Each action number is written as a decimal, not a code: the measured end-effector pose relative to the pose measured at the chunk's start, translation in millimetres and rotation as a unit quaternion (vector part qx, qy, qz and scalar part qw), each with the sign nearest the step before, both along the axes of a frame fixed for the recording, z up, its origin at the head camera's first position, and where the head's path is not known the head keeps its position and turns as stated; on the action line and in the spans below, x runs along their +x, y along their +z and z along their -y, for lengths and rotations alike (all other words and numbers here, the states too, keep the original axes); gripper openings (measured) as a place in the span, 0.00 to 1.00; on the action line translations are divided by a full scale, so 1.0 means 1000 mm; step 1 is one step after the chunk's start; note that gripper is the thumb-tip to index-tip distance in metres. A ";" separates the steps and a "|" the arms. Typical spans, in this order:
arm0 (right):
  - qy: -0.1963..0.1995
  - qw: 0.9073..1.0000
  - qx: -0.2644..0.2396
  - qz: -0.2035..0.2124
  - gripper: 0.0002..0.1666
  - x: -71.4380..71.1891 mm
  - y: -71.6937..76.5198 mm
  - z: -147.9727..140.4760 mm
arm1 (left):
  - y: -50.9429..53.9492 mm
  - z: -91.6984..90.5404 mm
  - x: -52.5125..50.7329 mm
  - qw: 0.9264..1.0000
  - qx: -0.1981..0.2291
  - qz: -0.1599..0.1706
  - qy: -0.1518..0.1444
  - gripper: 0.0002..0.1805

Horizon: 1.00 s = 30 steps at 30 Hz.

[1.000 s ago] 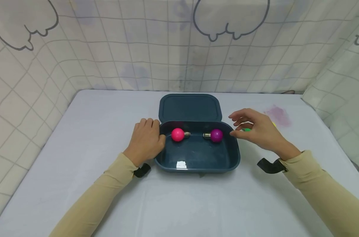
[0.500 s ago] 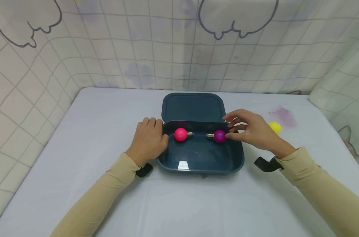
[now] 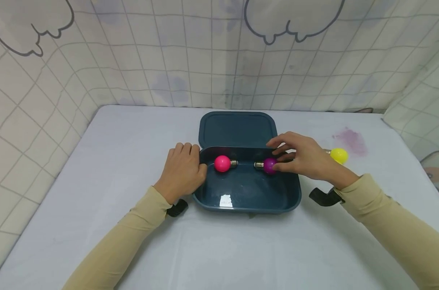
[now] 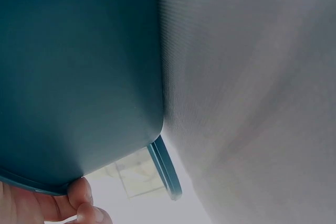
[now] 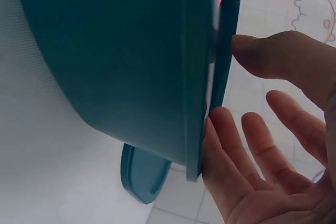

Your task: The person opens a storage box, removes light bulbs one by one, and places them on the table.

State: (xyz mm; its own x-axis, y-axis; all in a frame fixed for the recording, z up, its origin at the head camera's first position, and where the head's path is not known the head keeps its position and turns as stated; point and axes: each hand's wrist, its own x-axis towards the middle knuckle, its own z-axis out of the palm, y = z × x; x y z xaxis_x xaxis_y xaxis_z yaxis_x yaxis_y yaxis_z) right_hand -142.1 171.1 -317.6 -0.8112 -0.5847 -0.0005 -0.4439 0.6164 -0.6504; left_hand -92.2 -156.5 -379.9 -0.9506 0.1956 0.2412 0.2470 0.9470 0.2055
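Note:
A dark blue-green lunch box point(image 3: 241, 203) stands on the white table. Inside it lie a pink light bulb point(image 3: 222, 164) at the left and a purple light bulb point(image 3: 269, 165) at the right, their screw bases facing each other. My left hand point(image 3: 183, 171) grips the box's left rim near the back corner; in the left wrist view, fingertips point(image 4: 84, 192) show at that rim. My right hand point(image 3: 304, 157) reaches over the right wall, fingers loosely bent and apart. Its thumb is beside the purple bulb and partly covers it; whether they touch, I cannot tell.
The matching lid point(image 3: 237, 129) extends behind the box. A yellow light bulb point(image 3: 339, 155) lies on the table behind my right wrist, its base partly hidden. A grid-patterned cloth point(image 3: 190, 52) hangs along the table's back edge.
My right hand has moved left over the box, to the purple bulb. The yellow bulb has come into view, and a green thing seen earlier under that hand is hidden. The left hand keeps its grip.

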 end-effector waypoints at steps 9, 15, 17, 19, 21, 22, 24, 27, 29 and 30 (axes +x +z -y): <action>0.001 0.999 0.035 0.008 0.33 0.000 0.002 0.008 | 0.001 0.000 0.000 1.000 -0.001 0.001 -0.001 0.13; 0.004 0.998 0.061 0.010 0.32 -0.001 0.000 0.014 | 0.000 0.000 0.000 1.000 -0.001 -0.001 0.000 0.12; 0.008 0.998 0.065 0.011 0.32 -0.001 -0.001 0.016 | 0.000 0.000 0.000 1.000 0.000 -0.001 0.000 0.12; 0.013 0.998 0.065 0.010 0.31 -0.001 -0.002 0.016 | -0.001 0.000 0.000 1.000 0.002 0.000 -0.001 0.12; 0.017 0.998 0.063 0.005 0.30 -0.001 -0.003 0.016 | -0.001 0.000 0.000 1.000 0.002 0.000 -0.001 0.12; 0.019 0.998 0.061 0.002 0.29 -0.001 -0.004 0.016 | -0.001 0.000 0.000 1.000 0.003 -0.001 -0.002 0.12; 0.022 0.998 0.059 -0.007 0.29 -0.001 -0.005 0.016 | 0.000 0.000 0.000 1.000 0.002 -0.002 -0.002 0.12; 0.023 0.998 0.061 -0.018 0.28 -0.001 -0.007 0.017 | 0.000 0.000 0.000 1.000 0.001 -0.004 -0.001 0.12; 0.022 0.997 0.067 -0.024 0.27 -0.001 -0.008 0.018 | 0.000 0.001 0.000 1.000 0.001 -0.003 -0.001 0.12; 0.022 0.997 0.069 -0.026 0.27 -0.001 -0.008 0.018 | 0.000 0.001 0.000 1.000 0.002 -0.003 -0.001 0.12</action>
State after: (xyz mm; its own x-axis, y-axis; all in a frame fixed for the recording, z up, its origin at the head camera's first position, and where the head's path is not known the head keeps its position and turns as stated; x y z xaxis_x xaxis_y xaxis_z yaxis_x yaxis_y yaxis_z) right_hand -143.5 152.9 -325.7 -0.7859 -0.6169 -0.0416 -0.5038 0.6780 -0.5353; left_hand -92.3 -157.1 -380.2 -0.9489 0.1962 0.2471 0.2496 0.9459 0.2073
